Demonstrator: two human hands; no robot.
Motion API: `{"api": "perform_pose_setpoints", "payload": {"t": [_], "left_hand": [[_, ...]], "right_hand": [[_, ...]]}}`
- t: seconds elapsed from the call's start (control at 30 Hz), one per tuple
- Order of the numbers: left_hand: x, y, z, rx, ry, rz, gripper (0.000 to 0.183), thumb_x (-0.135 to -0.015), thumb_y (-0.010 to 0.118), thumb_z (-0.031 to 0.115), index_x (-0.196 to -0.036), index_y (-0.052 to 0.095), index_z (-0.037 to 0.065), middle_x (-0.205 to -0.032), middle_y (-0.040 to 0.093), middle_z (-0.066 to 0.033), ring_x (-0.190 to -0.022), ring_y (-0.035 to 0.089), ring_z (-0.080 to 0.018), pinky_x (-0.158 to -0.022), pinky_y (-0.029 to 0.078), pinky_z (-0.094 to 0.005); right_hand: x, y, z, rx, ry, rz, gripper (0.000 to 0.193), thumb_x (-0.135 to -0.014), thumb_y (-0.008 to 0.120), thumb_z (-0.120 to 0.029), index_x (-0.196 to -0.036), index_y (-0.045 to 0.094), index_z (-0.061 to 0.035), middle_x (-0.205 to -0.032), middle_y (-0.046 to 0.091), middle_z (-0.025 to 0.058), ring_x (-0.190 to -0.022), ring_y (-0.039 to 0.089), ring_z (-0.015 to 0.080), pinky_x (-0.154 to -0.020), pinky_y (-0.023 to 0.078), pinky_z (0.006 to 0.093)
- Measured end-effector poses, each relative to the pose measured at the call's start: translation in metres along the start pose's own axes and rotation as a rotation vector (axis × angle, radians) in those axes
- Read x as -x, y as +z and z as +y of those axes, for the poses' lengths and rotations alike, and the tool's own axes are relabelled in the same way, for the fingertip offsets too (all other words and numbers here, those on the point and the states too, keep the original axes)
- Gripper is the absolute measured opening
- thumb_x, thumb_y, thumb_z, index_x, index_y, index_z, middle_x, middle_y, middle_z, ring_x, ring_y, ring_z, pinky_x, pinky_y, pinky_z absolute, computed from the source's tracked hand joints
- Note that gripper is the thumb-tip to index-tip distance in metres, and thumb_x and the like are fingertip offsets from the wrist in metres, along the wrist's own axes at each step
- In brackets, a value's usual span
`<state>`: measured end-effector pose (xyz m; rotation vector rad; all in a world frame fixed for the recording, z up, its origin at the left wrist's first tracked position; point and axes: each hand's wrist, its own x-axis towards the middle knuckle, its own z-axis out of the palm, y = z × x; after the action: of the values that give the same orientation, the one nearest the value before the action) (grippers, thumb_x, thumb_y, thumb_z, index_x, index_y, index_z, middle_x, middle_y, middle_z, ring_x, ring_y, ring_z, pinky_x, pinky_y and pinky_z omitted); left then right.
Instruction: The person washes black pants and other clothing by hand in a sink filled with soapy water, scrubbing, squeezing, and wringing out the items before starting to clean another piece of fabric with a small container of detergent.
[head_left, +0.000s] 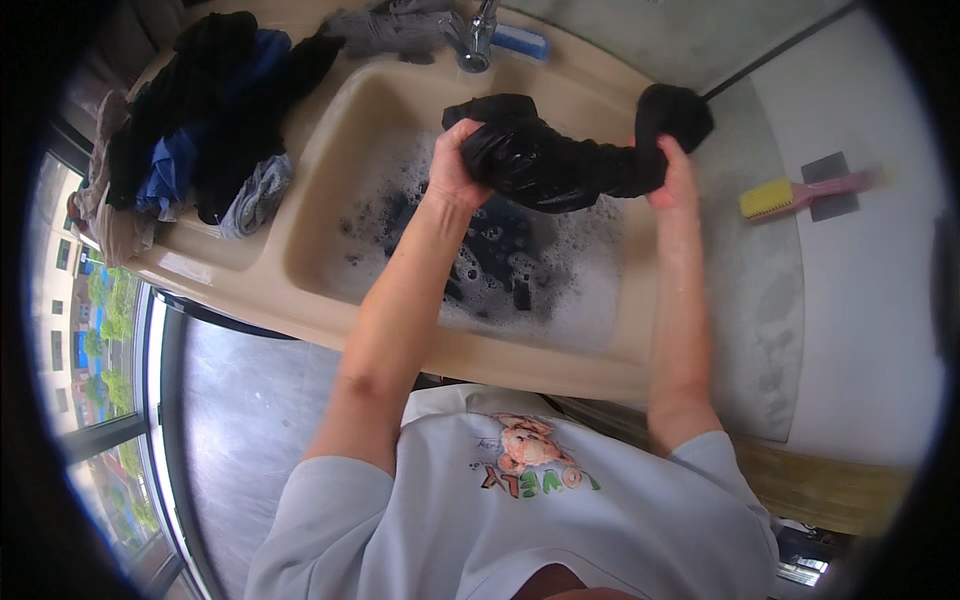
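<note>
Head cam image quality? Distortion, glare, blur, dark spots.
Head view: black vignette at the corners, basin front edge bowed; head view: bright window at far left, pale sheen on the grey surface beside it; head view: small glints on the wet black cloth, dark laundry pile short on fold detail; head view: brush handle soft toward its tip.

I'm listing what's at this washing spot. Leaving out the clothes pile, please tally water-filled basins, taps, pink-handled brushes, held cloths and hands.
Water-filled basin: 1
Tap: 1
Pink-handled brush: 1
Held black cloth: 1
Hands: 2 (left hand, right hand)
Total: 6
</note>
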<state>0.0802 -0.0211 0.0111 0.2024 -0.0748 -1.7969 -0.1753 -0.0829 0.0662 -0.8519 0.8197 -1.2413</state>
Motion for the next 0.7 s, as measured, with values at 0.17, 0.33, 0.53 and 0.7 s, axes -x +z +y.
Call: {"api": "perform_pose_setpoints", "payload": {"t": [0.17, 0.33, 0.53, 0.7], "left_hand": [[0.004, -0.006, 0.007, -0.123, 0.075, 0.071, 0.019, -0.069, 0.052, 0.015, -0.082, 0.056, 0.002, -0.08, 0.06, -0.0088, -0.075, 0.058, -0.0217, -0.072, 0.048, -0.0345], [0.008, 0.0, 0.01, -0.007, 0.11, 0.031, 0.016, -0.069, 0.052, 0.012, -0.079, 0.055, 0.0, -0.077, 0.059, -0.0081, -0.072, 0.058, -0.0209, -0.069, 0.049, -0.0328], [0.026, 0.046, -0.018, -0.669, 0.419, 0.032, 0.028, -0.059, 0.061, 0.005, -0.085, 0.057, -0.004, -0.078, 0.06, -0.0094, -0.072, 0.058, -0.0176, -0.067, 0.048, -0.0282], [0.047, 0.053, -0.077, -1.637, 0.887, -0.325, 0.028, -0.048, 0.067, 0.015, -0.074, 0.057, 0.008, -0.072, 0.054, -0.0067, -0.072, 0.054, -0.0264, -0.072, 0.042, -0.0377]], "right_hand": [[-0.021, -0.021, 0.043, -0.214, 0.23, -0.112, 0.026, -0.083, 0.046, -0.025, -0.094, 0.054, -0.0021, -0.082, 0.058, 0.0115, -0.076, 0.056, 0.0243, -0.072, 0.046, 0.0355], [-0.032, -0.016, 0.051, -0.448, 0.377, -0.392, 0.03, -0.084, 0.045, -0.027, -0.099, 0.051, -0.001, -0.087, 0.058, 0.0125, -0.08, 0.055, 0.0243, -0.076, 0.044, 0.0359], [-0.006, 0.02, 0.089, -0.033, 0.352, -0.142, 0.035, -0.084, 0.047, -0.028, -0.109, 0.048, -0.0033, -0.099, 0.054, 0.0098, -0.091, 0.051, 0.021, -0.086, 0.041, 0.0336], [-0.002, 0.069, 0.085, -0.201, 0.536, -0.466, 0.037, -0.075, 0.057, -0.018, -0.107, 0.049, -0.0042, -0.095, 0.055, 0.0076, -0.09, 0.052, 0.017, -0.08, 0.042, 0.0282]]}}
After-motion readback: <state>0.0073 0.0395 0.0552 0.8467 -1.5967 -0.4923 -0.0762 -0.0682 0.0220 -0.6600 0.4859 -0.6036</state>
